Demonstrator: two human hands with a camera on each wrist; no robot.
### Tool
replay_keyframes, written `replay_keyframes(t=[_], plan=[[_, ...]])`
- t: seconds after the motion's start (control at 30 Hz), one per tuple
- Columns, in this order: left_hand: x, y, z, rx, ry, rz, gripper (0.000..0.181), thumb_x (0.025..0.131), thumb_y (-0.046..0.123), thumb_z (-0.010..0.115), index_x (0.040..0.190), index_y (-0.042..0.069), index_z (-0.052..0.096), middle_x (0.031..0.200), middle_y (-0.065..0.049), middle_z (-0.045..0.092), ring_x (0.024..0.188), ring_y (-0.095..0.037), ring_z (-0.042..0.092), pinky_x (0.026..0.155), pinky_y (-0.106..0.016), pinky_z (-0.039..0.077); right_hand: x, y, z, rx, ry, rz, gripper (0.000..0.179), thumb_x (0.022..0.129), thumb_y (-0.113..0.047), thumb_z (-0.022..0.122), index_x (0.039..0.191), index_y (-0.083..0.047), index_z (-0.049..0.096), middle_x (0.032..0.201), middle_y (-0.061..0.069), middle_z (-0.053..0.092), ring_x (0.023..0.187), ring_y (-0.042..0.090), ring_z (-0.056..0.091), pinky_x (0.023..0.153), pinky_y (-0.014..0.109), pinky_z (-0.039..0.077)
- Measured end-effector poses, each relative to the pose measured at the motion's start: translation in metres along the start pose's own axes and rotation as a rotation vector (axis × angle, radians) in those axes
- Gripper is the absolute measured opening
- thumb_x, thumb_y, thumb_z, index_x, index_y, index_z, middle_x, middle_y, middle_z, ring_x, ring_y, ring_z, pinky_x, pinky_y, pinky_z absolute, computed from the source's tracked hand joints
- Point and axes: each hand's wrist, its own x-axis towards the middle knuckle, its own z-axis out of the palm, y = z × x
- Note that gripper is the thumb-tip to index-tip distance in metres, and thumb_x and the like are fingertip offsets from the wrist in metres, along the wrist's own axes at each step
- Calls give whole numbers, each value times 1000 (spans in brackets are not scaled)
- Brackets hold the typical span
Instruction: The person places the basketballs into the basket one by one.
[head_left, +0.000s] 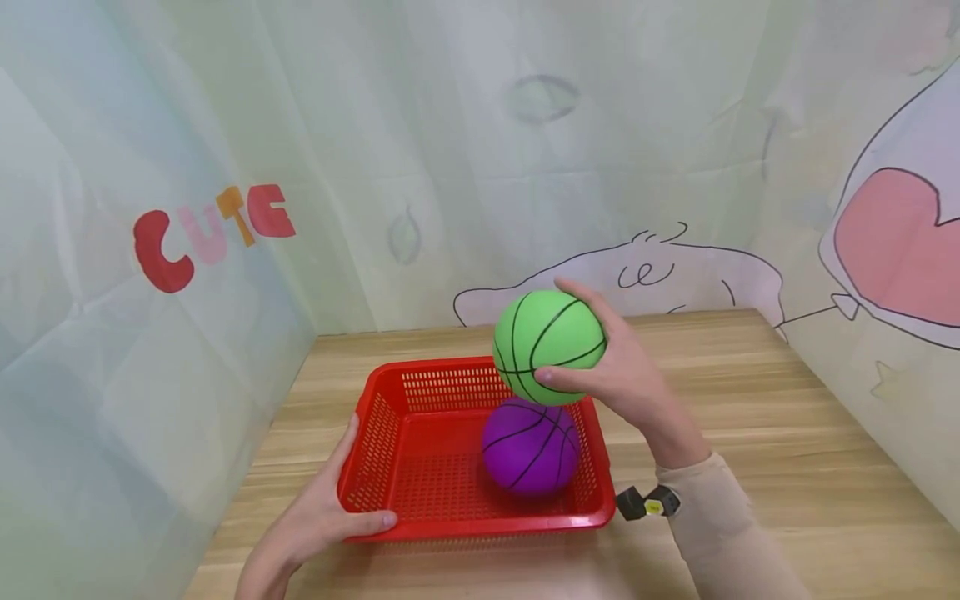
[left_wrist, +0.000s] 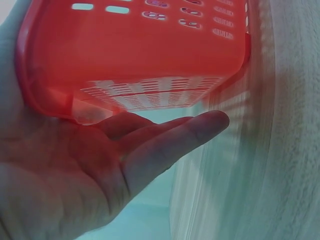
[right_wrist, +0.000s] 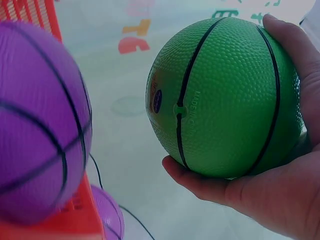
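Observation:
My right hand (head_left: 633, 375) holds a green toy basketball (head_left: 536, 342) with black lines, thumb on the near side and fingers round the far side. The ball is above the back right part of a red plastic basket (head_left: 480, 527). In the basket's right half sits a purple toy basketball (head_left: 528, 454), partly covered by the green one in the head view. My left hand (head_left: 315, 512) rests at the basket's front left corner, thumb on the front rim. The left wrist view shows straight fingers (left_wrist: 175, 137) along the basket's outside.
The basket stands on a wood-grain table (head_left: 750, 400). A pale printed curtain (head_left: 420, 125) closes off the back and sides. A small black device (head_left: 648, 503) is on my right wrist. Low in the right wrist view is another purple rounded shape (right_wrist: 107, 212); I cannot tell what it is.

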Motion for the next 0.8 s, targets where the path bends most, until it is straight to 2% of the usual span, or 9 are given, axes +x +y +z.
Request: replay_keyframes(t=[0.3, 0.57, 0.8], plan=[[0, 0, 0, 26, 13, 6, 144, 82, 24, 98, 180, 29, -6, 181, -18, 23, 141, -41, 53, 104, -41, 57, 8, -8, 34, 98, -69, -50, 107, 77, -21, 102, 163, -53, 47, 160, -2, 51, 129, 40, 67, 97, 56, 63], [1, 0, 1, 46, 17, 50, 143, 83, 19, 98, 180, 25, -7, 182, -19, 19, 140, -41, 55, 103, -39, 58, 13, -9, 61, 111, -116, -89, 105, 77, -20, 102, 161, -54, 48, 157, -3, 53, 129, 36, 68, 95, 53, 64], [1, -4, 0, 49, 8, 13, 144, 83, 21, 98, 180, 31, -9, 182, -16, 19, 143, -37, 52, 104, -33, 55, 13, -8, 87, 122, -169, -97, 103, 79, -25, 102, 161, -54, 47, 153, -4, 57, 129, 29, 68, 96, 50, 64]])
